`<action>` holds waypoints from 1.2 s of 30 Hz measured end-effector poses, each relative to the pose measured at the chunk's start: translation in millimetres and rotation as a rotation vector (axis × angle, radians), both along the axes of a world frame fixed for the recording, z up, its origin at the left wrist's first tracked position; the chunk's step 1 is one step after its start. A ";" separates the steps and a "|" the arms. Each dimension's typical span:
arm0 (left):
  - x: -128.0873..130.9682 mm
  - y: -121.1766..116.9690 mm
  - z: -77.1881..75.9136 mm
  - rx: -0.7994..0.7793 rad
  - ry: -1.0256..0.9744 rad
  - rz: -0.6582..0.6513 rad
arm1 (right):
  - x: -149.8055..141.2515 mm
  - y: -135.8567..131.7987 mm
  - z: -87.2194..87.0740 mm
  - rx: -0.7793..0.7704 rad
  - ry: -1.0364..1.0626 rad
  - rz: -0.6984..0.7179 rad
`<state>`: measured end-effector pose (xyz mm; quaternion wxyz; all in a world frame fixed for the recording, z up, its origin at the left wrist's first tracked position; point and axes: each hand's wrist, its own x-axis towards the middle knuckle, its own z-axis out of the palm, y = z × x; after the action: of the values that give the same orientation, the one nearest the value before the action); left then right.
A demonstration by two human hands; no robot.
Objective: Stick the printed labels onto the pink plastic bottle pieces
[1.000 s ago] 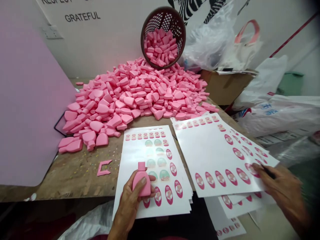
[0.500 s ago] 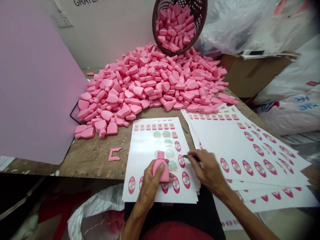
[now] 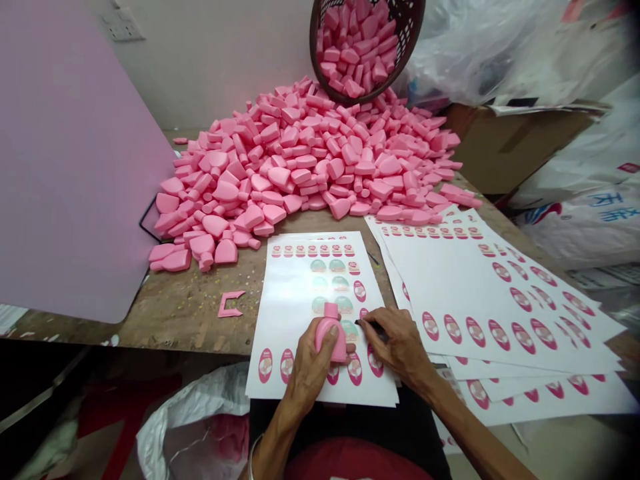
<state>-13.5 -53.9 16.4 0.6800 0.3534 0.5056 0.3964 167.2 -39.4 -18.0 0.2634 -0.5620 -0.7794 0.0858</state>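
My left hand [image 3: 310, 367] is closed around a small pink bottle-shaped piece [image 3: 331, 331], held upright over a white sticker sheet [image 3: 300, 313] printed with pink oval and green labels. My right hand [image 3: 397, 343] rests just to the right of the piece, fingers pinched on a thin dark tool [image 3: 367, 325] whose tip touches the sheet near a pink oval label. A large heap of the same pink pieces [image 3: 310, 167] covers the back of the wooden table [image 3: 180, 313].
A tipped brown basket [image 3: 405, 40] spills pink pieces onto the heap. More sticker sheets [image 3: 480, 293] fan out on the right. A pink board [image 3: 70, 167] stands at left. A cardboard box [image 3: 505, 147] and plastic bags [image 3: 575, 207] crowd the right. A small pink bracket [image 3: 230, 305] lies loose.
My right hand has come from the right-hand sticker sheets across to the sheet beside the pink piece. The left hand keeps its hold. The view has tilted downward.
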 end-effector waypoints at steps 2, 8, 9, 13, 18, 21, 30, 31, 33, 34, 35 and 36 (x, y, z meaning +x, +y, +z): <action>0.0 -0.5 2.0 0.007 0.018 -0.012 | 0.4 1.4 -0.2 -0.033 0.042 -0.003; 0.3 -2.1 -1.4 0.016 -0.008 -0.002 | 1.2 -1.2 4.8 0.028 0.026 0.020; 0.1 -2.3 -3.3 0.022 -0.020 -0.002 | 0.9 -2.4 5.9 0.059 -0.011 0.010; -1.2 -3.1 -10.0 0.041 -0.044 -0.021 | -1.8 -4.9 7.0 0.080 -0.096 -0.040; -1.5 -3.8 -11.9 0.044 -0.052 -0.015 | -3.6 -2.7 1.3 0.030 -0.010 -0.036; -1.4 -4.1 -11.9 0.047 -0.076 -0.009 | -2.7 -2.4 -0.4 0.000 0.106 -0.023; -3.1 -1.9 -1.1 -0.008 -0.291 0.076 | -3.5 -1.0 41.0 -0.255 0.542 -0.266; -2.7 -1.8 1.2 -0.018 -0.324 0.099 | -6.6 -0.8 45.9 -0.288 0.546 -0.238; -2.2 -1.5 5.9 -0.050 -0.384 0.149 | -14.8 -0.7 52.8 -0.347 0.554 -0.173; -2.2 -1.3 8.2 -0.071 -0.409 0.165 | -19.2 -0.7 55.1 -0.362 0.563 -0.150; -2.4 -0.9 10.3 -0.093 -0.427 0.171 | -23.5 -0.6 56.7 -0.371 0.571 -0.131; -2.8 -0.5 12.4 -0.112 -0.441 0.168 | -27.4 -0.6 57.8 -0.377 0.577 -0.111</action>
<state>-16.3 -54.3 28.8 0.7571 0.1765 0.3939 0.4905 139.9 -39.9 39.8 0.3686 -0.5949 -0.6116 0.3689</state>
